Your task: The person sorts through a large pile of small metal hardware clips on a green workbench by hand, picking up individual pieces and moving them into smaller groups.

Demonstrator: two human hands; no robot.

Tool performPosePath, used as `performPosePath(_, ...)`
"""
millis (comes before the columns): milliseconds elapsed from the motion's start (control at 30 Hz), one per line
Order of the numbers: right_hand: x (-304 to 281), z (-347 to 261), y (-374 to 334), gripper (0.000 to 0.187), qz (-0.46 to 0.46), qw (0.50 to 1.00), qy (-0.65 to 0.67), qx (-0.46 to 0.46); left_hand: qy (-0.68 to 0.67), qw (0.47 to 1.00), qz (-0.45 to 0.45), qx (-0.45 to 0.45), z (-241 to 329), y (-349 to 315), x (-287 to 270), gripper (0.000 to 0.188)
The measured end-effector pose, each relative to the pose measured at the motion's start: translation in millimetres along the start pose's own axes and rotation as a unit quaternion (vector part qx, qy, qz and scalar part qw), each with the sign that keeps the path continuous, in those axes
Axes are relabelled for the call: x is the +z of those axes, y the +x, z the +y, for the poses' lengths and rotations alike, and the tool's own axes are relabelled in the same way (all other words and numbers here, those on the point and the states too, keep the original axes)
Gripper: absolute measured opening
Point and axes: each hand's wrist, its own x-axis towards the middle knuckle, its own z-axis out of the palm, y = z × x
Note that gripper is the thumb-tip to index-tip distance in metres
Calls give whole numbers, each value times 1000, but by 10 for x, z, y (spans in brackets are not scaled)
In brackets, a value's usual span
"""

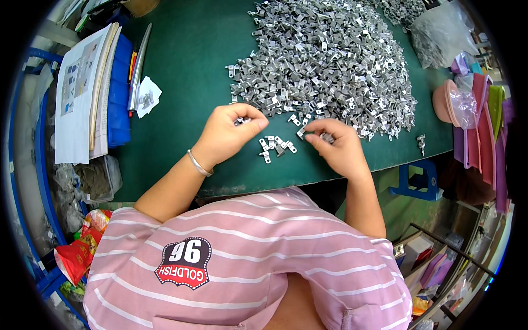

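Note:
My left hand (228,132) is curled closed over several small metal brackets (241,120), thumb and forefinger together, just above the green table. To its right, my right hand (338,144) pinches one bracket (301,132) between thumb and forefinger, with more metal pieces (328,137) showing inside its curled fingers. Between and slightly below the hands lies a small loose group of brackets (269,144). Beyond both hands spreads a large heap of the same silver brackets (330,60), each a bent tab with a hole.
A blue bin (119,93) with papers (82,93) leaning on it stands at the left, beside a white paper scrap (147,98). Far right are a clear plastic bag (443,33) and a pink tub (444,104). A blue stool (416,180) stands below the table's right edge.

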Motion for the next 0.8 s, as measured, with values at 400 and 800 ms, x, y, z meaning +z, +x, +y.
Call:
performPosePath(400, 164, -19, -26, 17, 25, 986, -161, -30, 261, 962, -47, 71, -2, -49, 213, 14)
performPosePath(800, 143, -83, -4, 17, 1, 942, 278, 189, 217, 966, -29, 138, 70, -3, 288, 16)
